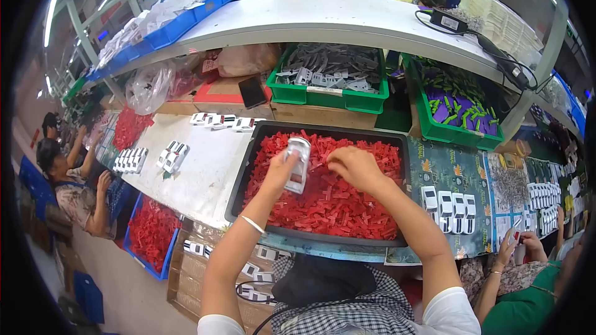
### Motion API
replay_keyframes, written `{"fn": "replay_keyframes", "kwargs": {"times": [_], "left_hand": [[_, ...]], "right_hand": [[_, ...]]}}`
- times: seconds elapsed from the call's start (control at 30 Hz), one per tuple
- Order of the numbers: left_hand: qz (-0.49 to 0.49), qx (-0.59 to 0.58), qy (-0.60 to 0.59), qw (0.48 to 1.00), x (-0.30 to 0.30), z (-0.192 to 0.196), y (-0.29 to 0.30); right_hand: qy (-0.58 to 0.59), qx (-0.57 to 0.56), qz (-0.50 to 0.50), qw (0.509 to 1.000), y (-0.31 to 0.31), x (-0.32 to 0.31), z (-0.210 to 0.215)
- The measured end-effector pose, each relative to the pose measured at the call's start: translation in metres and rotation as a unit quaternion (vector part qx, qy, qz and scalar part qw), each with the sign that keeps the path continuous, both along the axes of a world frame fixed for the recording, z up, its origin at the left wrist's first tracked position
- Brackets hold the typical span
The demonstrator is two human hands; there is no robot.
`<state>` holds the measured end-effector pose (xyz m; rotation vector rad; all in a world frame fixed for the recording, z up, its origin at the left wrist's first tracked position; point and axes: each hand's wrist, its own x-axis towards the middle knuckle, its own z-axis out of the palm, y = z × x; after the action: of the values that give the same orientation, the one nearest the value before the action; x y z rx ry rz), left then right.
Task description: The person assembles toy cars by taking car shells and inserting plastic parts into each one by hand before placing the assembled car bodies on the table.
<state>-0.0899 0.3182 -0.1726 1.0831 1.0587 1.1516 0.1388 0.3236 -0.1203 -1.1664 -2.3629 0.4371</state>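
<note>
My left hand (279, 174) is closed around a white toy car body (300, 164), held tilted on end above a black tray (234, 201). Red plastic pieces (323, 211) fill that tray in a loose heap. To the right of the car, my right hand (357, 165) hovers over the heap with its fingers pinched together. Whatever sits between those fingertips is too small or hidden to make out. A small gap separates the right fingertips from the car.
White car bodies stand in groups left (172, 156) and right (448, 209). Behind the tray are a green bin of grey parts (385, 100) and a green bin of purple and lime parts (459, 139). A white shelf (335, 22) overhangs. Co-workers sit on both sides.
</note>
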Motion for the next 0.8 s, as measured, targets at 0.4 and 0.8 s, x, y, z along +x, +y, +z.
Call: {"fn": "replay_keyframes", "kwargs": {"times": [0.4,0.8], "left_hand": [[0.014,-0.009,-0.11,0.994,0.016,0.001,0.007],[-0.025,-0.018,-0.069,0.997,0.071,-0.011,0.017]], "right_hand": [[0.129,0.052,0.032,0.99,-0.001,0.006,-0.029],[-0.076,0.18,0.024,0.98,-0.012,0.003,-0.026]]}}
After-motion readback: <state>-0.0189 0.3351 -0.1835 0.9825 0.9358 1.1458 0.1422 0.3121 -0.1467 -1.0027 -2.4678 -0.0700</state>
